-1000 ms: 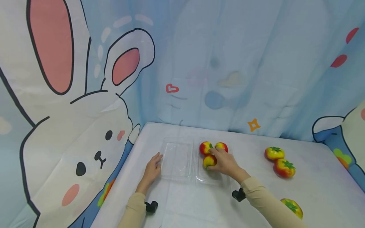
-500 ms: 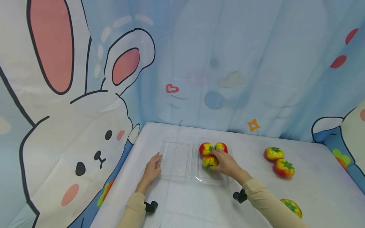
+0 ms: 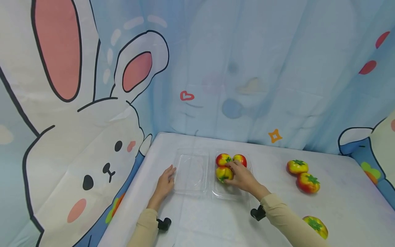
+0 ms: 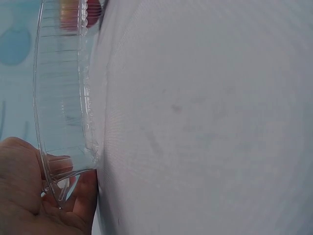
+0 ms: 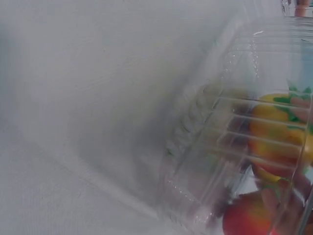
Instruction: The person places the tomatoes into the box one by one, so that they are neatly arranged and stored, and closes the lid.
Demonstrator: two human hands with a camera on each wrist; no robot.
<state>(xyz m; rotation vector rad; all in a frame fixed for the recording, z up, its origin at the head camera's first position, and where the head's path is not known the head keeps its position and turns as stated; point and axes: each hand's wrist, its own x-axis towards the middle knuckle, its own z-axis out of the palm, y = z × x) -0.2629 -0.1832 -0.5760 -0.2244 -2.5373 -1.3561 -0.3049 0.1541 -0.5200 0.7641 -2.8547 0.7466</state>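
A clear plastic clamshell box (image 3: 229, 196) lies unfolded on the table, its lid half (image 3: 190, 173) at left. My right hand (image 3: 245, 177) holds a red-and-yellow persimmon (image 3: 221, 174) in the right half, fingers on top and thumb at the near side. Its green leaf cap faces down toward me. Two more persimmons sit behind it: one at back left (image 3: 221, 160), one at back right (image 3: 240, 158). My left hand (image 3: 164, 184) grips the left edge of the box; the left wrist view shows fingers around the clear plastic rim (image 4: 58, 98). The right wrist view shows persimmons (image 5: 271, 132) through the wall.
Right of the box, two persimmons touch on the white table: a yellower one (image 3: 297, 166) and a redder one (image 3: 308, 183). Another persimmon (image 3: 316, 226) lies nearer, partly behind my right sleeve (image 3: 287, 219). A blue printed curtain (image 3: 216, 68) hangs behind the table.
In my right hand the persimmon has turned, bringing its green cap into sight, and has shifted slightly left against the back-left one. My left hand has stayed in place.
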